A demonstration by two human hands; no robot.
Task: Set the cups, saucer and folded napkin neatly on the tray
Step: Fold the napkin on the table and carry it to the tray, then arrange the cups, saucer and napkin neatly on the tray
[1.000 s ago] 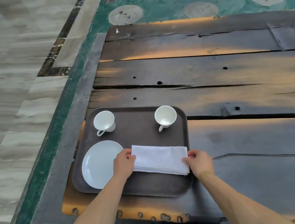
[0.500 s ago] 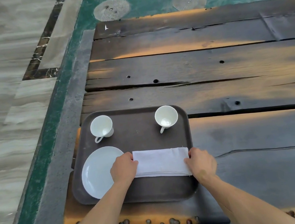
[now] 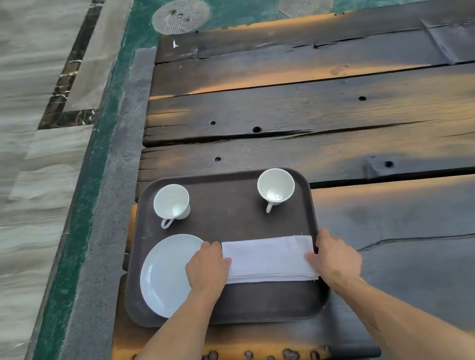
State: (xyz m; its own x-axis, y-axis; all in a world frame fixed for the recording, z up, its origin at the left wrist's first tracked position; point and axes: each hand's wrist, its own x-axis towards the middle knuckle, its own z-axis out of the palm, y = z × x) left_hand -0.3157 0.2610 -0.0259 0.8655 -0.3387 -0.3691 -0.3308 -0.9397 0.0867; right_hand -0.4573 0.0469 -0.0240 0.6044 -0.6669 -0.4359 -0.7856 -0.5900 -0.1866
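Here one brown tray (image 3: 248,306) sits on the wooden counter (image 3: 340,98), carrying two white cups (image 3: 171,202) (image 3: 276,186) at its far corners, one saucer (image 3: 164,278) near left, and one folded napkin (image 3: 268,259) near right. Left hand (image 3: 209,270) and right hand (image 3: 334,257) each pinch a napkin end.

Both hands (image 3: 272,263) on folded napkin (image 3: 267,259), tray (image 3: 231,229)

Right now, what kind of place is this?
Probably a cafe or hotel lounge: rustic dark plank table, polished stone floor with green inlay, and a serving tray of white cups.
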